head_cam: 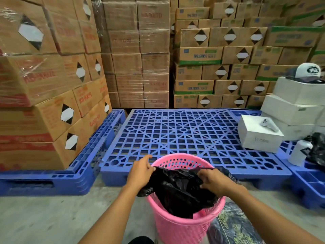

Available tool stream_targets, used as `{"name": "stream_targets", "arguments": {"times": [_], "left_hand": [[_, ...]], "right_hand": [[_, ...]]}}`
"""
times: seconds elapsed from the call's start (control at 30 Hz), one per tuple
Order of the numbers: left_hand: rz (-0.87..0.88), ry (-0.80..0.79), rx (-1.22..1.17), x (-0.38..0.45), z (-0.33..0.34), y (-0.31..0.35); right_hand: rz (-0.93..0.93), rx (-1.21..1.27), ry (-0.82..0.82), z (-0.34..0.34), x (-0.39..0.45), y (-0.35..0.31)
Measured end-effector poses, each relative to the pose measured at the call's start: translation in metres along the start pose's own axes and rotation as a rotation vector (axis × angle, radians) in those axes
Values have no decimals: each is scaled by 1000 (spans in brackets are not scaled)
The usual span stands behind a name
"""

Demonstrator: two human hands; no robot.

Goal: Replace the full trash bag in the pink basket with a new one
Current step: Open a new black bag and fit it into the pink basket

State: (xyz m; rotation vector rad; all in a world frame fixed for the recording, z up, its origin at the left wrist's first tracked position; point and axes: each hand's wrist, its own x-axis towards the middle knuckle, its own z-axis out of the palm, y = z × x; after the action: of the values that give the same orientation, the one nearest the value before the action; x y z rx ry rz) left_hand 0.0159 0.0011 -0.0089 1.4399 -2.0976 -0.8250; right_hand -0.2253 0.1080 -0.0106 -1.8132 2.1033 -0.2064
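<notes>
A pink perforated basket (pixel 182 228) stands on the concrete floor right in front of me. A black trash bag (pixel 177 191) hangs inside its mouth, its top edge stretched taut across the opening. My left hand (pixel 140 171) pinches the bag's edge at the basket's left rim. My right hand (pixel 213 180) grips the bag's edge over the right side of the opening. Part of the bag spills over the near left rim. What lies under the bag inside the basket is hidden.
A blue plastic pallet (pixel 184 134) lies just beyond the basket, with white boxes (pixel 260 136) and another black bag (pixel 318 148) beside a white bottle (pixel 299 152) at its right. Stacked cardboard cartons (pixel 52 85) wall in the left and back. Patterned cloth (pixel 233 226) lies right of the basket.
</notes>
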Motion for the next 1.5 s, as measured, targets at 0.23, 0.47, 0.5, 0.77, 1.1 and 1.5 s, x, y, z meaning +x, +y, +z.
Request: {"name": "stream_targets", "arguments": {"times": [0.23,0.47,0.5,0.77,1.1,1.5], "left_hand": [[-66,176,-105,11,23,-19],[-50,238,-2,31,33,-14],[-43,240,17,32,33,-14],[43,221,116,44,18,-21],[67,205,219,64,26,-22],[21,238,371,86,55,-22]], "right_hand": [[125,186,221,-7,14,2],[151,160,182,6,11,17],[196,212,263,3,12,20],[106,28,331,-2,9,18],[73,113,417,-7,24,43],[74,266,342,6,92,77]]}}
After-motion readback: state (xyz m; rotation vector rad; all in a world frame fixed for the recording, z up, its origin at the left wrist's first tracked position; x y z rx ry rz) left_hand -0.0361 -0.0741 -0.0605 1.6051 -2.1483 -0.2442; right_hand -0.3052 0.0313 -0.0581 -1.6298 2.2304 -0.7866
